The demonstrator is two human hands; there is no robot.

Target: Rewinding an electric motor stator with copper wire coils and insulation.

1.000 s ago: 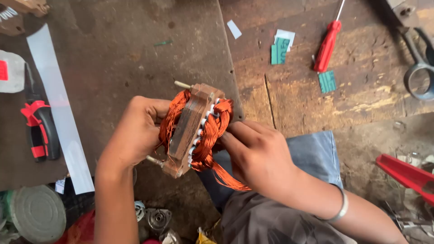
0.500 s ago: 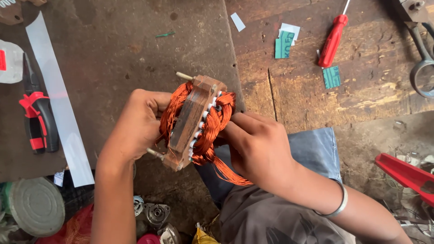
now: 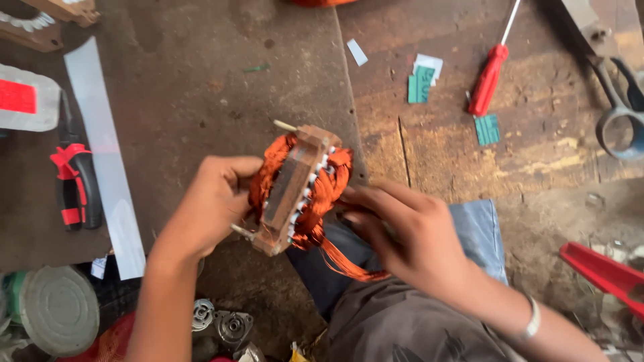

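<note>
Seemingly midway through dressing a motor winding, a person holds a small stator core [image 3: 295,191], wound with orange-copper wire, above a worn, stained workbench [image 3: 221,80]. The left hand [image 3: 211,204] is curled closed around the core's near side, thumb and fingers clamped on the laminated block so it stands tilted on edge. The right hand [image 3: 402,231] is partly closed, its fingertips pressed into the copper coils [image 3: 329,184] on the far face, while a loose bundle of wire tails [image 3: 349,265] trails down toward the lap. Judging by the grip, the work in hand is shaping or seating the coils; the next move would call for steady support from the left hand and careful fingertip pressure so no strand kinks or slips out. A red-handled screwdriver [image 3: 490,77] lies well apart on the bench, pliers with red-and-black grips [image 3: 74,188] rest beside a long pale strip [image 3: 104,154], and scissors [image 3: 620,110] sit at the right edge.
</note>
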